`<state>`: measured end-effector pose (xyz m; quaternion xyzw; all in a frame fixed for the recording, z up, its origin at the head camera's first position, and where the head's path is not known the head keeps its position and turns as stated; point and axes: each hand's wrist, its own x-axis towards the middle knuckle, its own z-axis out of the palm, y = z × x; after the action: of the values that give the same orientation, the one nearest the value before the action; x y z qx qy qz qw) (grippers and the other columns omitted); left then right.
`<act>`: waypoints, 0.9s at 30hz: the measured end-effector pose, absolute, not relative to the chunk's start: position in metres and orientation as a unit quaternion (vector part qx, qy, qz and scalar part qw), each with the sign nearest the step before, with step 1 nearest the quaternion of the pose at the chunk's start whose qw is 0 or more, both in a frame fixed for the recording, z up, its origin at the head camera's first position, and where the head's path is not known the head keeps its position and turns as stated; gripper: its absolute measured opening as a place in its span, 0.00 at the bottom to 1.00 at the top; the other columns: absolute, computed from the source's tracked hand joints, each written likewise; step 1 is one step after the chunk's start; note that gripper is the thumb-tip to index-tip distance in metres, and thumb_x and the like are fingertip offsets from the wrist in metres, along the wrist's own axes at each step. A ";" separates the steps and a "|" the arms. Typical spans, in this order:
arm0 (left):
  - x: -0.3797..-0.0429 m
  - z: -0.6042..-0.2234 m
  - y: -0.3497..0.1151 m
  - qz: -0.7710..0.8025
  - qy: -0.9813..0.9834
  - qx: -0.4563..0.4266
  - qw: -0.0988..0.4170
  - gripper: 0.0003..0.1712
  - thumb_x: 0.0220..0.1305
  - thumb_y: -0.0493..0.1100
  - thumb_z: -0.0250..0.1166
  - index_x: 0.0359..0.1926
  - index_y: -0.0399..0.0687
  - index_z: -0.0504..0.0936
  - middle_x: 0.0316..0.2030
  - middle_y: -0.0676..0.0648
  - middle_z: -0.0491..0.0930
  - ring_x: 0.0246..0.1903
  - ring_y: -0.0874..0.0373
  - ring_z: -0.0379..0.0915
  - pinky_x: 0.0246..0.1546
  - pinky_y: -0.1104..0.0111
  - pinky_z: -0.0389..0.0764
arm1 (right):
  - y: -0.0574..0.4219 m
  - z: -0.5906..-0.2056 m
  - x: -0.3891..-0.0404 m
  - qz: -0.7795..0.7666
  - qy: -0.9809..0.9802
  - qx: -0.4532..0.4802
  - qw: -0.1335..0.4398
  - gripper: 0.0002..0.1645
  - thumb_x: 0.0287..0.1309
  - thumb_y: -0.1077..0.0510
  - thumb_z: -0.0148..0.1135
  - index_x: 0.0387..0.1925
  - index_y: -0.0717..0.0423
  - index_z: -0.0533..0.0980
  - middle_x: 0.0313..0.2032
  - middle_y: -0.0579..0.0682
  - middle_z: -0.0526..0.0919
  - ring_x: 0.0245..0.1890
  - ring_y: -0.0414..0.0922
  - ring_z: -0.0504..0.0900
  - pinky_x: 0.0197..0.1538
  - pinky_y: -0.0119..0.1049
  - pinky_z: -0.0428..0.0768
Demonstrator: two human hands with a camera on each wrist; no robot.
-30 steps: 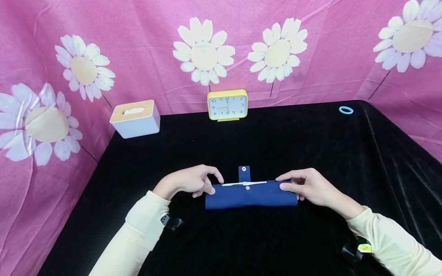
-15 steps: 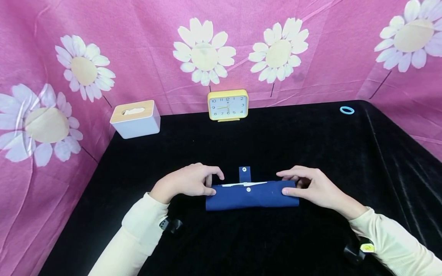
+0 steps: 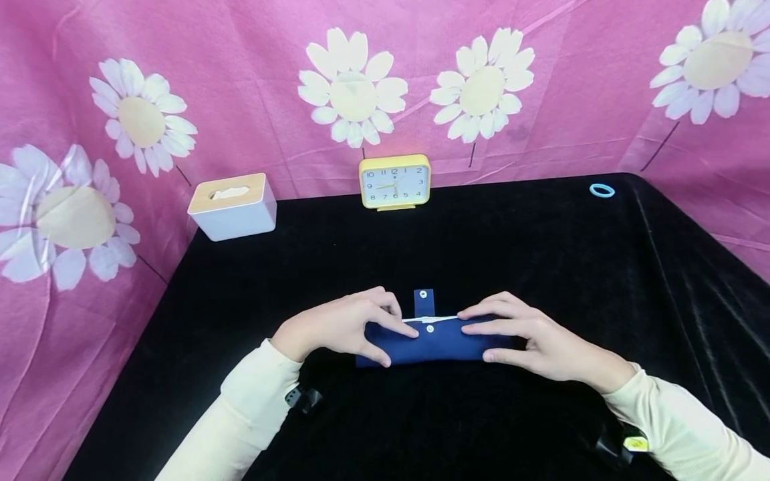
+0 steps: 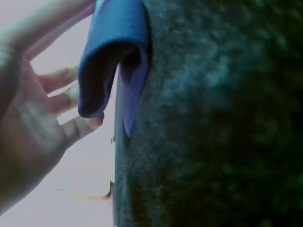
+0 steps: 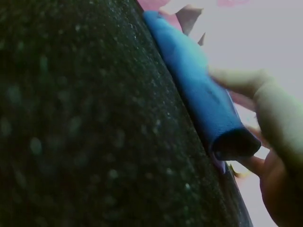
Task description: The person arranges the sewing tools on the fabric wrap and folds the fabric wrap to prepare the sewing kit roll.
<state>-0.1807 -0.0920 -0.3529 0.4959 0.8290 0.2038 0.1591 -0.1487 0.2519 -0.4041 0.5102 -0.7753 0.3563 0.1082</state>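
A navy fabric roll pouch (image 3: pixel 433 347) lies folded crosswise on the black tabletop, a metal snap on its front. Behind it a short strap (image 3: pixel 424 304) with a second snap points away, and a thin white edge (image 3: pixel 442 318) shows along the top fold. My left hand (image 3: pixel 345 327) rests on the pouch's left part, thumb low on the front, index fingertip near the snap. On the right part my right hand (image 3: pixel 529 334) touches the pouch with spread fingers and thumb. Both wrist views show the pouch's open rolled ends, the left one (image 4: pixel 113 47) and the right one (image 5: pixel 236 142).
At the back left stands a white tissue box (image 3: pixel 234 214) with a wooden lid. A yellow clock (image 3: pixel 395 182) stands at the back middle, and a light blue ring (image 3: pixel 602 191) lies at the far right corner. Pink flowered cloth (image 3: pixel 252 100) hangs behind.
Both hands have moved inward from the pouch's ends onto its front, with fingers more spread. The pouch stays in nearly the same place, its strap still extended behind.
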 end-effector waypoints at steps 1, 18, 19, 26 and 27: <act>-0.181 -0.354 -0.093 0.205 0.831 0.492 0.158 0.28 0.58 0.53 0.75 0.61 0.63 0.83 0.49 0.55 0.75 0.51 0.62 0.65 0.53 0.69 0.75 | 0.251 -0.404 -0.148 0.350 -0.780 0.508 0.108 0.35 0.46 0.68 0.76 0.60 0.54 0.80 0.61 0.52 0.79 0.61 0.44 0.71 0.66 0.23 0.64; -0.189 -0.363 -0.102 0.192 0.847 0.446 0.218 0.35 0.59 0.50 0.74 0.68 0.68 0.76 0.38 0.54 0.72 0.41 0.62 0.64 0.44 0.70 0.71 | 0.250 -0.403 -0.143 0.170 -0.882 0.436 0.054 0.34 0.67 0.53 0.64 0.72 0.34 0.67 0.68 0.39 0.71 0.63 0.40 0.65 0.60 0.43 0.65; -0.189 -0.363 -0.101 0.185 0.849 0.443 0.219 0.35 0.59 0.51 0.74 0.68 0.69 0.75 0.38 0.54 0.71 0.41 0.62 0.64 0.43 0.71 0.70 | 0.250 -0.402 -0.143 0.166 -0.883 0.436 0.056 0.34 0.67 0.53 0.64 0.72 0.34 0.67 0.68 0.39 0.71 0.63 0.40 0.65 0.59 0.44 0.66; -0.188 -0.359 -0.097 0.158 0.866 0.419 0.222 0.35 0.59 0.51 0.74 0.67 0.74 0.75 0.37 0.55 0.71 0.40 0.62 0.65 0.42 0.69 0.70 | 0.248 -0.401 -0.143 0.147 -0.884 0.438 0.065 0.33 0.65 0.52 0.65 0.71 0.34 0.69 0.67 0.42 0.73 0.62 0.42 0.67 0.57 0.46 0.67; -0.188 -0.359 -0.096 0.156 0.867 0.416 0.224 0.35 0.59 0.51 0.74 0.67 0.74 0.75 0.37 0.55 0.71 0.40 0.61 0.65 0.42 0.69 0.71 | 0.248 -0.400 -0.143 0.147 -0.886 0.435 0.064 0.33 0.65 0.52 0.65 0.70 0.33 0.70 0.67 0.42 0.73 0.62 0.42 0.67 0.56 0.47 0.68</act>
<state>-0.1876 -0.0963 -0.3586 0.4160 0.8675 0.1561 0.2236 -0.1435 0.2481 -0.4004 0.4348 -0.8861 0.1470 0.0637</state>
